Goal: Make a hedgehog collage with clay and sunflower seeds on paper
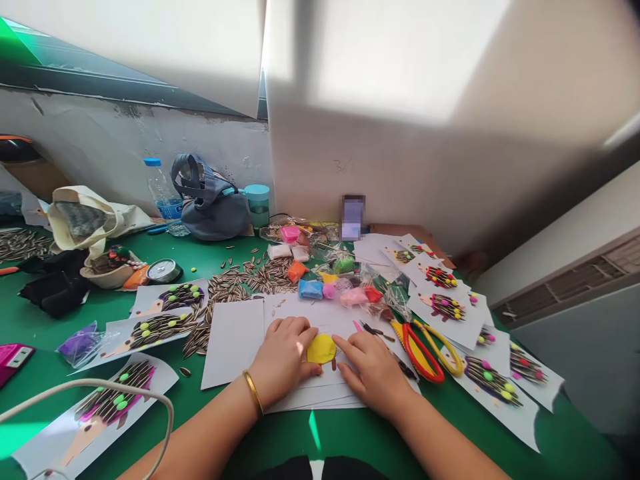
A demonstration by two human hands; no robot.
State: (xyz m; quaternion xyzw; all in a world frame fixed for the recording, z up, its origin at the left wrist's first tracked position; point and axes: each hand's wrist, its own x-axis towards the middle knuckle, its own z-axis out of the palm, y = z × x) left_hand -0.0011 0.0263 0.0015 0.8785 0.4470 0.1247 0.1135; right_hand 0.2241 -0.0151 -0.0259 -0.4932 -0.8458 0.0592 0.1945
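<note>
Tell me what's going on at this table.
A person has both hands at a flat yellow piece, apparently soft clay, over white paper. The left hand is at one edge, the right hand at the other. Seeds lie heaped beyond, and red-handled scissors sit near the right hand. Decorated animal pictures lie on both sides.

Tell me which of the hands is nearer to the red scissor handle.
Right. The right hand lies left of the red scissor handle, beside the yellow disc; the left hand is farther away, on the disc's other side.
</note>
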